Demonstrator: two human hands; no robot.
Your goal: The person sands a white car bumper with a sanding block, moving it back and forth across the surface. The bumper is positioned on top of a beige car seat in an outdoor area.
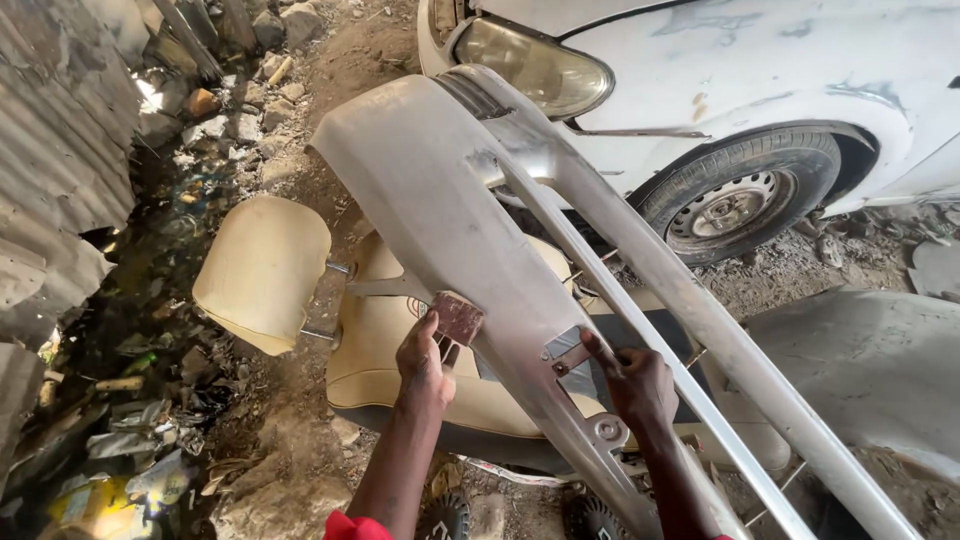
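My left hand [424,362] fingers pinch sandpaper [457,318] against the bumper [450,200]; right hand [632,382] fingers spread, tips hidden behind its edge

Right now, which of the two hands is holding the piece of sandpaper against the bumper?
The left hand pinches the reddish-brown sandpaper on the grey bumper. The right hand holds nothing; its fingers only press on the bumper.

Soft daylight fills the picture, brightest on the white painted car body [780,60] at the top right. The wet, littered ground [150,330] by the left edge is dark and shady. Edges bend outward a little. Nearly everything looks sharp.
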